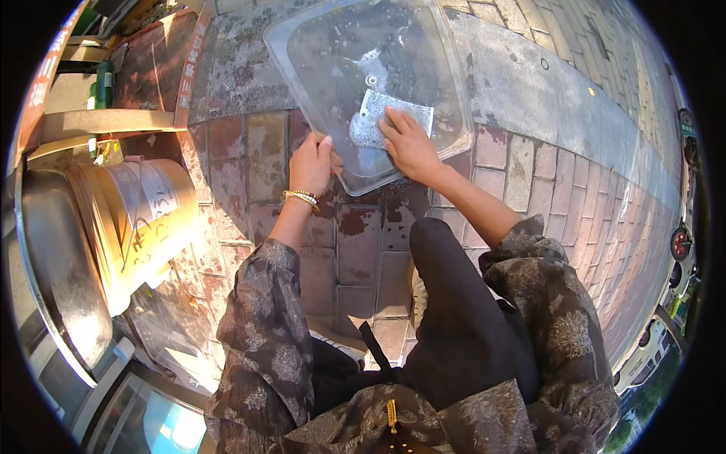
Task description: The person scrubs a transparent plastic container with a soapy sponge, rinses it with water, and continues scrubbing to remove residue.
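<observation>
A large clear plastic panel with rounded corners and a raised rim [463,91], like a storage-box lid, is tilted over the paving ahead of me. My left hand [312,163], with beaded bracelets at the wrist, grips its near left edge. On the wet surface lies a pale, speckled flat cloth or pad [368,125] with foam around it. My right hand [411,146] presses down on that pad, fingers spread and flat, the palm side hidden. White suds [370,64] streak the plastic beyond the pad.
Flattened cardboard [147,216] and a dark rounded seat-like object [64,265] stand at my left. Behind them are wooden boards [106,121] and green bottles [104,83]. Damp brick paving [367,253] lies beneath; parked vehicles [649,352] line the far right.
</observation>
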### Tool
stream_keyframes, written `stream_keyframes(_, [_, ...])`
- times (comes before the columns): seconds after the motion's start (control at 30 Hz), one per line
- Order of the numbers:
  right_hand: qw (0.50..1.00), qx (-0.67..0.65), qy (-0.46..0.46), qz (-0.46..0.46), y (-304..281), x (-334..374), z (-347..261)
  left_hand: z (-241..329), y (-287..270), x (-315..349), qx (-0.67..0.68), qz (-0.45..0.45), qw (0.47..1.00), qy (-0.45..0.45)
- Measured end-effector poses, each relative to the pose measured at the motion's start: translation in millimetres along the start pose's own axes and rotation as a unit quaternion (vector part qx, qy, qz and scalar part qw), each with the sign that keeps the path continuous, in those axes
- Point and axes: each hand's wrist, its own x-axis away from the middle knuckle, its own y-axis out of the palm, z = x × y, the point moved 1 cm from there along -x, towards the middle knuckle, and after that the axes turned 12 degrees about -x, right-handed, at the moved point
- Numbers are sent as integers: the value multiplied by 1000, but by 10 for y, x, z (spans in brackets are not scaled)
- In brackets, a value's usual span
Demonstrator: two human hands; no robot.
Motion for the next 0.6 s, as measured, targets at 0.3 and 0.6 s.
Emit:
stream_keyframes(0.3, [947,-300,70,87,305,32,-877,-23,62,-45,-162,84,983,-37])
stream_keyframes(0.6, [988,30,-136,-60,-312,356,-246,192,196,153,41,26,994,-99])
